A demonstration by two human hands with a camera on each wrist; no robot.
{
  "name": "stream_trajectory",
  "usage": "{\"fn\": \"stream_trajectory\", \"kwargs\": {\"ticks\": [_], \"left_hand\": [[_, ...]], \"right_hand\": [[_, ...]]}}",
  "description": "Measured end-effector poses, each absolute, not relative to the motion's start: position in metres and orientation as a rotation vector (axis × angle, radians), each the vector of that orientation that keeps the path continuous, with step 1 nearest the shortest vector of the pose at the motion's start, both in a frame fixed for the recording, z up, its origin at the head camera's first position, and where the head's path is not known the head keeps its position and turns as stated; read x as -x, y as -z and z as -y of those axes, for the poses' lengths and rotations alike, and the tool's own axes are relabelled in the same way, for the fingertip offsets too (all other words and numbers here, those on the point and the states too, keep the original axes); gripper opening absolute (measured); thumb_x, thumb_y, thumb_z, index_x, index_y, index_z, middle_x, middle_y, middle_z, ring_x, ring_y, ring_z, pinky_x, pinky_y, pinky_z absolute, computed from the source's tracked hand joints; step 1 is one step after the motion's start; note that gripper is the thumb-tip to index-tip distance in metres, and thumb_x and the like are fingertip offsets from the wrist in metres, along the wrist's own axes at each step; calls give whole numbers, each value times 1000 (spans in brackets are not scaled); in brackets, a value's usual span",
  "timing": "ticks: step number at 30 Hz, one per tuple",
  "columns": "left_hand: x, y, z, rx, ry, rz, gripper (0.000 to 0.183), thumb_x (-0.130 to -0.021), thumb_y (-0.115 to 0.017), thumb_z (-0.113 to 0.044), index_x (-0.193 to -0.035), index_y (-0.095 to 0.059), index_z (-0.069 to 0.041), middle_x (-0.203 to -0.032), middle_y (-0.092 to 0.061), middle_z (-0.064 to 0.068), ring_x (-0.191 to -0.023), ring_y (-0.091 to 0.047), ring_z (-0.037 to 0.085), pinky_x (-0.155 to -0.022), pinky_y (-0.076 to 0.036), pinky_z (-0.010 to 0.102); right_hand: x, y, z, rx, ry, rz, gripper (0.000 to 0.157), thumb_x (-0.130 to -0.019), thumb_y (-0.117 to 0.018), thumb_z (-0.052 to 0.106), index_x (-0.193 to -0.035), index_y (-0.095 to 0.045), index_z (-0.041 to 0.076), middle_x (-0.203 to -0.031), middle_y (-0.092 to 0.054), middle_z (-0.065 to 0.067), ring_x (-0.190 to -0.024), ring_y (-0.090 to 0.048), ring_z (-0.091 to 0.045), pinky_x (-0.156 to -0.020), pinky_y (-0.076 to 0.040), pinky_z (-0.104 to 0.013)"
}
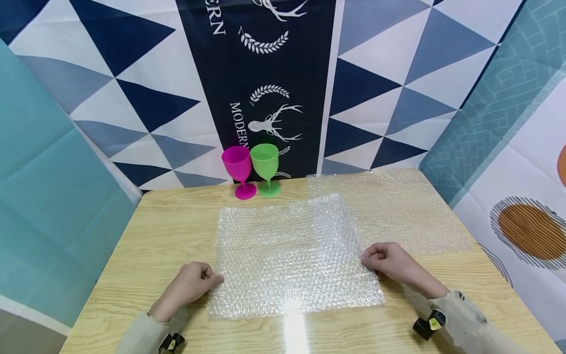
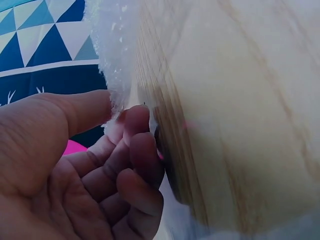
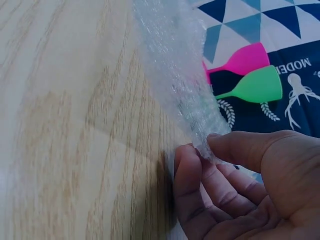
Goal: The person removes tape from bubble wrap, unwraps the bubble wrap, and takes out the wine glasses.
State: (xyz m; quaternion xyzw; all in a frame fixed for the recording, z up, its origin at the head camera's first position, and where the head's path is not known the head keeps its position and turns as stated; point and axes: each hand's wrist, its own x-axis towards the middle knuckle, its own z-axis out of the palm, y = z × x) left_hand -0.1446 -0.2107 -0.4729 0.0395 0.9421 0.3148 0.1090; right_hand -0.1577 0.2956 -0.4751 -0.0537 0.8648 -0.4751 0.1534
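A sheet of clear bubble wrap [image 1: 287, 260] lies spread across the middle of the wooden table. Its left edge is pinched between thumb and fingers of my left hand [image 1: 190, 282]. On the opposite edge, my right hand [image 1: 389, 263] pinches the sheet the same way. In the left wrist view, thumb and forefinger of the left hand [image 2: 85, 150] meet at the wrap's edge [image 2: 117, 50], the other fingers curling below. The right wrist view shows the right hand [image 3: 240, 180] with the wrap's edge [image 3: 185, 100] between thumb and forefinger.
A pink goblet [image 1: 237, 164] and a green goblet [image 1: 265, 164] stand upright side by side at the table's back edge. A second bubble wrap sheet [image 1: 407, 211] lies flat at the back right. Patterned cloth [image 1: 362, 83] hangs behind the table [image 1: 168, 221].
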Motion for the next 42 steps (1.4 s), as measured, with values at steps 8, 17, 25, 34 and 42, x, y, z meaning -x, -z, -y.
{"fn": "stream_trajectory", "kwargs": {"ticks": [8,17,25,34,42], "left_hand": [[145,470,210,-185,-963,-2797,28,-95,-75,-27,-73,-62,-14,-58,-49,-6,-51,-35,7,-49,-32,20],[152,469,198,-222,-998,-2806,25,-95,-75,-24,-75,-64,-14,-60,-53,-6,-52,-39,7,-48,-33,20],[157,470,189,-244,-1025,-2817,26,-95,-75,-24,-73,-64,-15,-59,-54,-6,-51,-40,6,-47,-34,20],[162,473,176,-301,-1088,-2803,25,-95,-74,-25,-74,-65,-16,-60,-56,-6,-51,-41,5,-47,-35,19],[169,479,157,-372,-1176,-2764,25,-96,-74,-26,-75,-65,-15,-59,-55,-7,-49,-39,3,-46,-32,18]], "right_hand": [[161,473,-303,190,1309,-2591,21,-96,-73,22,-106,-74,3,-83,-74,-4,-69,-60,-7,-61,-52,-23],[167,470,-315,141,1297,-2655,22,-97,-72,20,-109,-73,1,-82,-71,-4,-68,-60,-8,-59,-52,-24],[169,463,-323,129,1292,-2713,25,-98,-71,23,-110,-73,1,-86,-72,-5,-71,-59,-6,-60,-53,-23],[172,458,-339,92,1304,-2737,30,-100,-68,27,-116,-72,1,-89,-72,-7,-72,-60,-7,-61,-55,-26],[173,458,-359,50,1247,-2785,38,-102,-66,32,-120,-69,-1,-96,-74,-7,-78,-63,-6,-65,-57,-26]]}}
